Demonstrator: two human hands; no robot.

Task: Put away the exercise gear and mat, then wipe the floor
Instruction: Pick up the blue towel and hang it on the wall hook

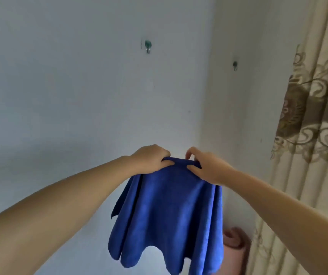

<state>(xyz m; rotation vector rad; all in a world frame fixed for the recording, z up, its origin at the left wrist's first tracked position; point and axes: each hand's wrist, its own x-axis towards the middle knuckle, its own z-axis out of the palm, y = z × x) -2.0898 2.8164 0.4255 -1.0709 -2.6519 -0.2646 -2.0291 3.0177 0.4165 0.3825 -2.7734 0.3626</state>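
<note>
A blue cloth hangs in folds in front of the pale wall, held up by its top edge. My left hand grips the left part of that edge, fingers curled over it. My right hand pinches the right part, thumb under and fingers over. A pink rolled mat stands upright in the corner, low down, partly hidden behind the cloth.
Two small metal wall hooks are above: the hook on the left wall and the hook on the right wall near the corner. A beige patterned curtain hangs along the right side.
</note>
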